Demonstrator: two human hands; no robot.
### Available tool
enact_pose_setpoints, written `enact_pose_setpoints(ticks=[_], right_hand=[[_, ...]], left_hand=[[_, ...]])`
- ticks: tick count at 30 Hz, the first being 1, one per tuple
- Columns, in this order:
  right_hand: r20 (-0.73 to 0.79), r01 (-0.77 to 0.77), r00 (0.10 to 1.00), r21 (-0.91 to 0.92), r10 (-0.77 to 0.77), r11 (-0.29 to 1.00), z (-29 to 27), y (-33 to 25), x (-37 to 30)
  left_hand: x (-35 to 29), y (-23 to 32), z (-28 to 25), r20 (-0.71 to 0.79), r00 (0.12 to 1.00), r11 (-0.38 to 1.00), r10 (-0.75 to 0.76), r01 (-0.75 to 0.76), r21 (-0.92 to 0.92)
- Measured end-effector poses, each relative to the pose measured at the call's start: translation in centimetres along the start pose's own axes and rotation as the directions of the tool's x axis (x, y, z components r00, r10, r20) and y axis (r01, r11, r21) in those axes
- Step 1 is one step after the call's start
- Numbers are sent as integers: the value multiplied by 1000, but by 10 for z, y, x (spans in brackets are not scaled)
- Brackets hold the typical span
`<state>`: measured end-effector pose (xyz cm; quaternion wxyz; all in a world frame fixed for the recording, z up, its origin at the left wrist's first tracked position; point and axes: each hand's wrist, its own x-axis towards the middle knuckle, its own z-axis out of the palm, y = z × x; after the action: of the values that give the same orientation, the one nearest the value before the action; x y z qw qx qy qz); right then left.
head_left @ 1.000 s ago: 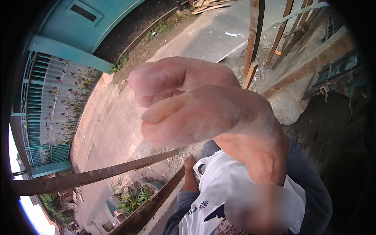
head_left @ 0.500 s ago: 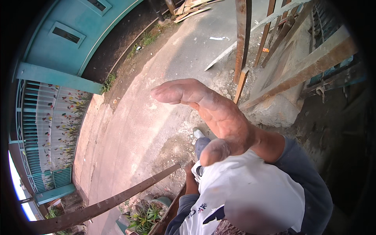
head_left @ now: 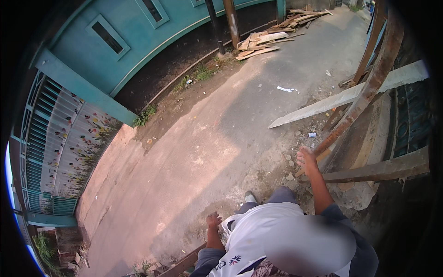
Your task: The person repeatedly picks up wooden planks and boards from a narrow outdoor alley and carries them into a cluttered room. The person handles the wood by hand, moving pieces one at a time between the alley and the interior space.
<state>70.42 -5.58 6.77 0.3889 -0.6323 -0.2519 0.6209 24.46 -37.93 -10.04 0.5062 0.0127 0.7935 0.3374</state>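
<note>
My left hand [head_left: 213, 220] is beside my left hip with its fingers apart and nothing visible in it. My right hand [head_left: 306, 157] reaches forward on the right with fingers spread. It is next to the lower part of a slanted brown wooden beam [head_left: 362, 99]; whether it touches the beam I cannot tell. Just beyond that hand, a small can-like white and blue item [head_left: 312, 135] lies among rubble. A pale, pointed plank [head_left: 341, 98] crosses behind the brown beam. Another brown beam [head_left: 374, 171] runs off to the right of my right forearm.
Loose boards [head_left: 263, 44] are piled along the far roadside beside a brown post [head_left: 231, 23]. A turquoise wall [head_left: 138, 51] and a slatted gate [head_left: 69, 147] line the left. White litter [head_left: 287, 89] lies on the paved road [head_left: 184, 171]. A brown wooden edge [head_left: 184, 264] shows at bottom.
My right hand has dropped from close before the camera to the right-hand beam. The long beam by my left hand has left view. The view has shifted, showing more road and board pile.
</note>
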Motion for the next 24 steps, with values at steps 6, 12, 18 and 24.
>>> enact_pose_setpoints(ticks=[6, 12, 18, 24], right_hand=[[-249, 92, 965, 25, -83, 995, 2, -25, 72], [-652, 353, 717, 38, -244, 935, -40, -121, 174], [-895, 91, 374, -226, -244, 970, -10, -203, 196], [-930, 450, 344, 40, -132, 892, -63, -223, 222]], left_hand=[[26, 79, -13, -45, 999, 988, -21, 14, -154], [35, 126, 29, 43, 999, 988, 17, -10, -156], [30, 89, 22, -19, 995, 939, -98, 86, -334], [20, 72, 40, -124, 967, 926, -221, 168, -338]])
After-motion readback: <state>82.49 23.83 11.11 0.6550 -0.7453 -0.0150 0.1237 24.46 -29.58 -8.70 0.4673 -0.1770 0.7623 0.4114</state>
